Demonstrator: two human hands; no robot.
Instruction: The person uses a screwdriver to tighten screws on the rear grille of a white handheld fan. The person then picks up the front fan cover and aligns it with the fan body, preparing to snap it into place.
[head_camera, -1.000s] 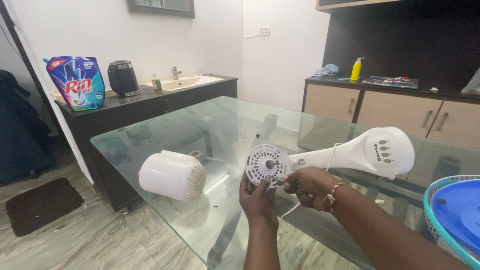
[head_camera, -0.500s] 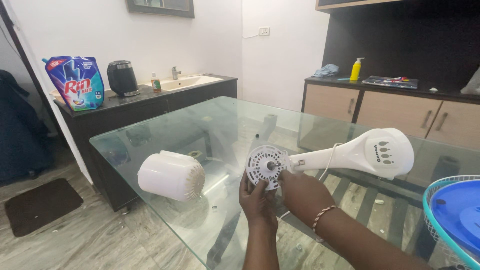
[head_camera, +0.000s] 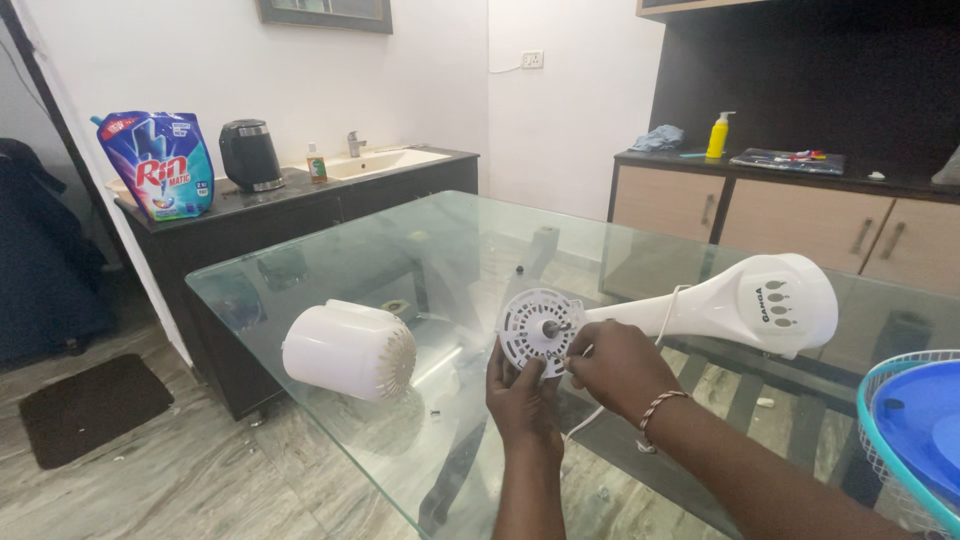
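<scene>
A white table-fan body (head_camera: 760, 300) lies on its side on the glass table (head_camera: 440, 250). Its round slotted motor plate (head_camera: 540, 328) with a short metal shaft faces me. My left hand (head_camera: 520, 395) grips the lower rim of that plate. My right hand (head_camera: 620, 365) pinches the plate's right edge, where a white cord runs down behind the hand. A white rear motor cover (head_camera: 350, 350) lies apart on the glass, to the left of both hands.
A blue fan blade in a teal grille (head_camera: 915, 425) lies at the table's right edge. A dark counter (head_camera: 300, 200) at the left holds a detergent pouch (head_camera: 160, 165), kettle (head_camera: 248, 155) and sink. A cabinet (head_camera: 800, 215) with a yellow bottle (head_camera: 716, 135) stands behind.
My right hand slid left along the fan's neck and now rests at the motor plate's right edge. My left hand stayed on the plate's lower rim.
</scene>
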